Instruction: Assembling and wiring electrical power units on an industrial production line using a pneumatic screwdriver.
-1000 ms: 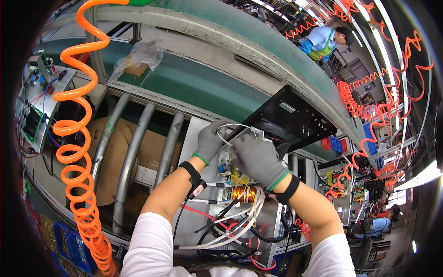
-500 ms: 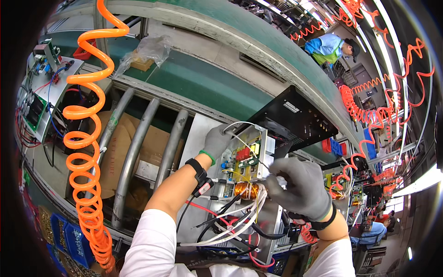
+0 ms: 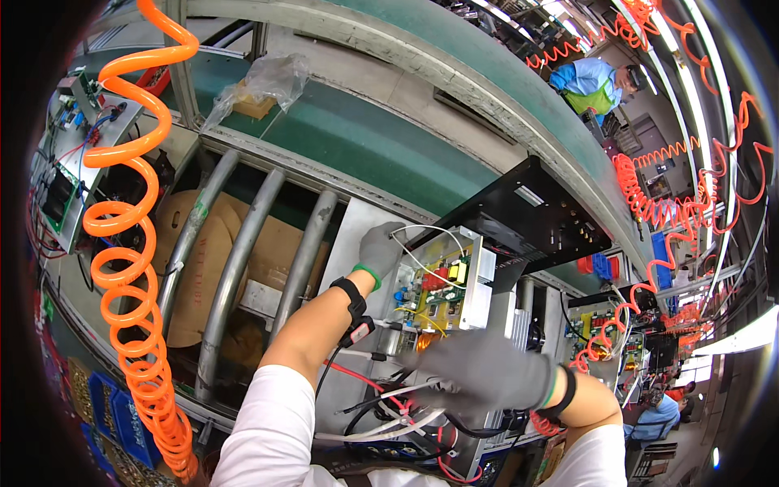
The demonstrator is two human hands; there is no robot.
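Note:
My left hand [image 3: 379, 250], in a grey glove with a green cuff, is at the far left corner of an open power unit with a circuit board [image 3: 438, 280]. Its fingers are pinched at the end of a thin white wire [image 3: 422, 265], which loops over the board. My right hand [image 3: 491, 369], also gloved in grey, is smeared by motion over the near side of the unit, above the copper coil and cable bundle. Its fingers are too blurred to read. White cables [image 3: 381, 430], with red and black ones among them, spread out below the hands.
A black metal panel [image 3: 519, 215] stands behind the unit. Steel rollers [image 3: 247, 243] lie to the left, beside a hanging orange coiled hose [image 3: 122, 219]. Blue bins of small parts [image 3: 122, 422] sit lower left. Another person [image 3: 592, 85] is at the far right.
My right hand has swept left and nearer to me, from beside the board to over the cables. My left hand stays at the corner; the white wire's loop has shifted. The whole view has turned slightly.

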